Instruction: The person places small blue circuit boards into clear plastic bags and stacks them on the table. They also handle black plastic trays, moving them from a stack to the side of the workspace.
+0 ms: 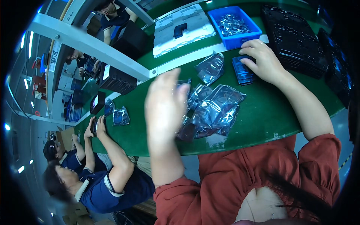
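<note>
My right hand (264, 62) is over a small stack of dark blue flat parts (243, 70), its thumb on the stack and its bent fingers apart at the far edge. My left hand (165, 107) is smeared by motion, raised in front of the left side of a pile of shiny silvery bags (217, 110). A dark edge shows by its fingertips, but whether the hand holds it I cannot tell. Another shiny bag (210, 68) lies between the pile and the blue stack.
A blue bin (234, 28) of small metal pieces stands at the back, beside a white tray (183, 30). Black trays (296, 41) are stacked at right. Co-workers sit at left; one person's hands (95, 127) hold a dark object near two bags. A metal frame (90, 47) crosses the upper left.
</note>
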Tool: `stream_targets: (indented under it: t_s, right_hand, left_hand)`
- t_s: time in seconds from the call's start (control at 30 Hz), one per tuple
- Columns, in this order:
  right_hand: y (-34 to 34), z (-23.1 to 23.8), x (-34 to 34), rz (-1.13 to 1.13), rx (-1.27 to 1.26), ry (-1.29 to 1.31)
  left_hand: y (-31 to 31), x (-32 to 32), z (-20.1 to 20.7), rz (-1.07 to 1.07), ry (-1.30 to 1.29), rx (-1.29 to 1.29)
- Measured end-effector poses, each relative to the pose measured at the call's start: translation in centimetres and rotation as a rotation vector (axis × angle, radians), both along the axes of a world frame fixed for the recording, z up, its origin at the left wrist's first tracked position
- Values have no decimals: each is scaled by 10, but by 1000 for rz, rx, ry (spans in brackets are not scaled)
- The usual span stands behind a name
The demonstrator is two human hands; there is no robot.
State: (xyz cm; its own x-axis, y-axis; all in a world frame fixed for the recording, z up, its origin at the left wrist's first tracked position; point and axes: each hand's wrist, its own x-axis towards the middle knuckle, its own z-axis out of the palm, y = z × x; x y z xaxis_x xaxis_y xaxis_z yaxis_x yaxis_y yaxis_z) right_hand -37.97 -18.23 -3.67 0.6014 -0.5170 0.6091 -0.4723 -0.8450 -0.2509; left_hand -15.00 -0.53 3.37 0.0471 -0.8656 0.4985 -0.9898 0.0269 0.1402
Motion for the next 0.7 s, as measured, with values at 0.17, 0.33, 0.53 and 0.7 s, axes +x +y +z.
stream_targets:
  t_s: [0.17,0.33,0.53,0.7]
  right_hand:
    - [10,8,-4,101,10,64]
    - [20,12,5,154,10,93]
    - [21,9,6,159,33,138]
    - [24,10,9,305,22,38]
  left_hand:
    - [12,161,-4,621,92,219]
    - [87,298,-63,1327,-84,497]
    - [138,338,-109,1299,342,242]
    - [122,336,-102,575,1011,-430]
